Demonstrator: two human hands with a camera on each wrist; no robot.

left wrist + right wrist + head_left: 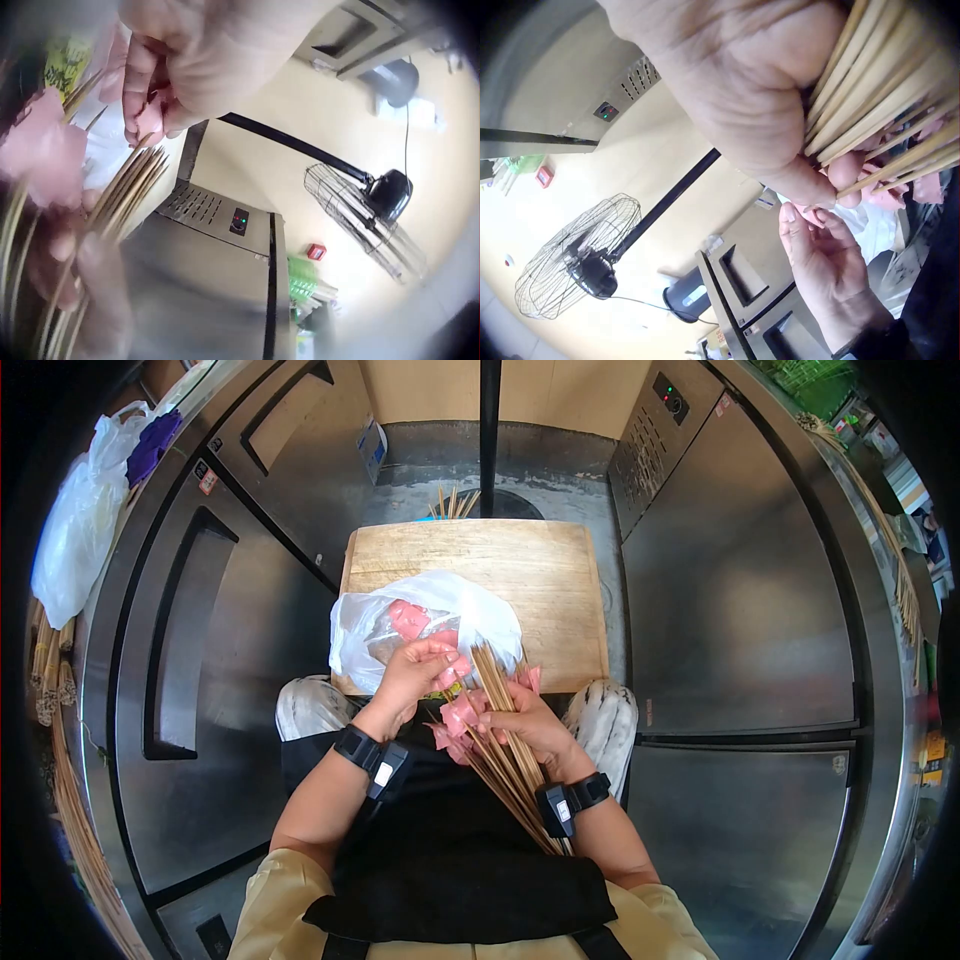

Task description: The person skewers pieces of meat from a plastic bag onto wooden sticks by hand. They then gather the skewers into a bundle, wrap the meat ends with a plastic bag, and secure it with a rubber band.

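Two hands point(403, 680) hold pink pieces point(461, 714), perhaps fifteen sticks point(493, 678).

Two hands point(405, 678), one board point(560, 600), seemingly ten-plus skewers point(889, 82)

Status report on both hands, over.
Left hand pinching pink slice. Right hand gripping skewer bundle. White bag behind, not blocking.

my skewers point(515, 760): bamboo, bundled, slanting, my side of white bag point(487, 616) | pink slices point(461, 714): thin, some inside bag, some threaded
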